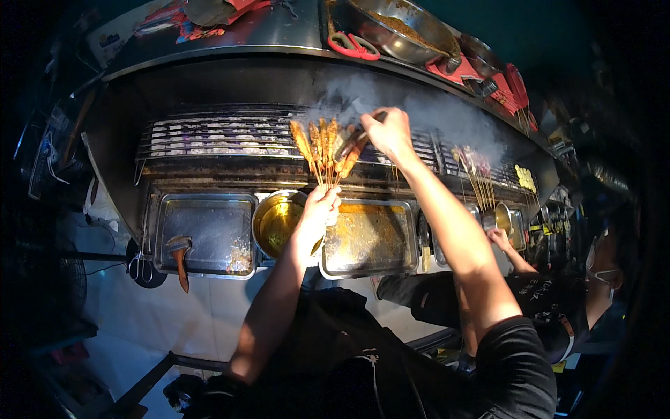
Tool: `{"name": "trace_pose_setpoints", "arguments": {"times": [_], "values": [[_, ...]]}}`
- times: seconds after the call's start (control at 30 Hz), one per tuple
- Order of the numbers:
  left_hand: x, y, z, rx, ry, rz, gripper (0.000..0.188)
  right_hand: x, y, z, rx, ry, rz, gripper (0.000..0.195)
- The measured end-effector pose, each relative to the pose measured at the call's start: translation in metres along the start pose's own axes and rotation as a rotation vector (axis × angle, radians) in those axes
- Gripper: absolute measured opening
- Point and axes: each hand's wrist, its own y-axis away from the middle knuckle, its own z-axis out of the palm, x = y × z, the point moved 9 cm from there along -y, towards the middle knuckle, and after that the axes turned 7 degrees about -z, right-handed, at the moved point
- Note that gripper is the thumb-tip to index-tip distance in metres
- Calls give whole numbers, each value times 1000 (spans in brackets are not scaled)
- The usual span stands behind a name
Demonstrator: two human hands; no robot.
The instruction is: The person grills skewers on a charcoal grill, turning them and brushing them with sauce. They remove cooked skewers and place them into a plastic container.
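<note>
My left hand (317, 209) is closed around the wooden stick ends of a fanned bunch of browned meat skewers (324, 141). The meat ends lie over a long charcoal grill's wire grate (220, 137). Above and right of the bunch, my right hand (390, 131) grips a dark, elongated tool (352, 142) that slants down across the skewers; what kind of tool it is, I cannot tell. Smoke rises behind both. Just below the grill stand a steel pot of yellow oil (280, 222), beside my left wrist, and a metal tray with oily residue (369, 238).
A brush (180, 259) rests on the left metal tray (207, 235). Red-handled scissors (354, 46) and a steel bowl of ground seasoning (400, 31) sit on the shelf behind. At right, a co-worker's hand (501, 239) is near more skewers (476, 173) on the grill.
</note>
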Motion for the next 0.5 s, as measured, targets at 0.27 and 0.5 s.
{"name": "trace_pose_setpoints", "arguments": {"times": [0.27, 0.5], "values": [[11, -3, 0, 122, -62, 133, 18, 39, 17, -42, 333, -154, 46, 22], [5, -4, 0, 34, 14, -60, 20, 43, 58, -9, 249, -260, 167, 21]]}}
